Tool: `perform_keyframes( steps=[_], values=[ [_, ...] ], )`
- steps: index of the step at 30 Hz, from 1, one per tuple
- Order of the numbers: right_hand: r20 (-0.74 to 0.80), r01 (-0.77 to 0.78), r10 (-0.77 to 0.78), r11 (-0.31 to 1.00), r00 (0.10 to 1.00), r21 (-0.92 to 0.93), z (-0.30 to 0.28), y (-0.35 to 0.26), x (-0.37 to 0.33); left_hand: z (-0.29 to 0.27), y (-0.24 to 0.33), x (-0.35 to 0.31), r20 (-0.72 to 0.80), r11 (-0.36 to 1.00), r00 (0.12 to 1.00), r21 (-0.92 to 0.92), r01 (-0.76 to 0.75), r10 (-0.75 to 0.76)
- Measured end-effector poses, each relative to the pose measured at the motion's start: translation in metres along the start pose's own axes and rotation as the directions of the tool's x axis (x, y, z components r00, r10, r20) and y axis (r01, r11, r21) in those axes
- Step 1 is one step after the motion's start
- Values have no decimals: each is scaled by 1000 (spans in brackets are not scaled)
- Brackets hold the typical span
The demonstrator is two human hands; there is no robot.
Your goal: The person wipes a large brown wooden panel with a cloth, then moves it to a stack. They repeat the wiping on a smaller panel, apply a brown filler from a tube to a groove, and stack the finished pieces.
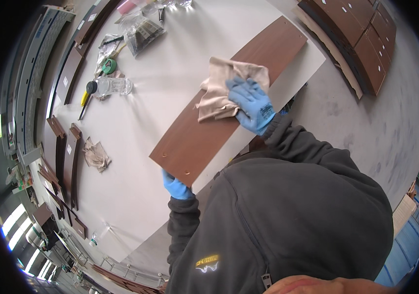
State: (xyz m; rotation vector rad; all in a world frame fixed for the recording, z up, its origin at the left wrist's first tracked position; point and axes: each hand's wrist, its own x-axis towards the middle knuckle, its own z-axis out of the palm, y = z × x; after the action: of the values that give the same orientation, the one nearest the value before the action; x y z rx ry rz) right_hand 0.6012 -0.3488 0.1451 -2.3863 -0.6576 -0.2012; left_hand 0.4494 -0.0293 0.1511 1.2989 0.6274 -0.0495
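The blue-gloved right hand (251,104) lay outspread on a crumpled beige cloth (214,90), over a long brown flat board (190,139) whose end partly hid the blue-gloved left hand (176,187), its grip indiscernible.

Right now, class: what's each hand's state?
Left hand: partly under the brown board; fingers hidden, grip cannot be told.
Right hand: open, on the beige cloth.

The blue-gloved right hand (251,104) lies spread on a beige cloth (215,88) over a brown board (190,139); the left hand (176,187) is partly hidden beneath its near left end.
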Motion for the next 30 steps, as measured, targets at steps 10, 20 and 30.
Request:
perform_keyframes(
  steps=[10, 20, 30],
  values=[
    [16, -46, 46, 999, 999, 13, 29, 13, -2, -17, -10, 13, 558, 646, 815, -568, 510, -153],
    [49, -62, 74, 976, 996, -209, 31, 79, 32, -18, -78, 28, 313, 625, 822, -537, 567, -477],
    [-326, -446, 304, 621, 895, -644, 11, 294, 68, -10, -126, 41, 172, 603, 807, -581, 546, -564]
  ],
)
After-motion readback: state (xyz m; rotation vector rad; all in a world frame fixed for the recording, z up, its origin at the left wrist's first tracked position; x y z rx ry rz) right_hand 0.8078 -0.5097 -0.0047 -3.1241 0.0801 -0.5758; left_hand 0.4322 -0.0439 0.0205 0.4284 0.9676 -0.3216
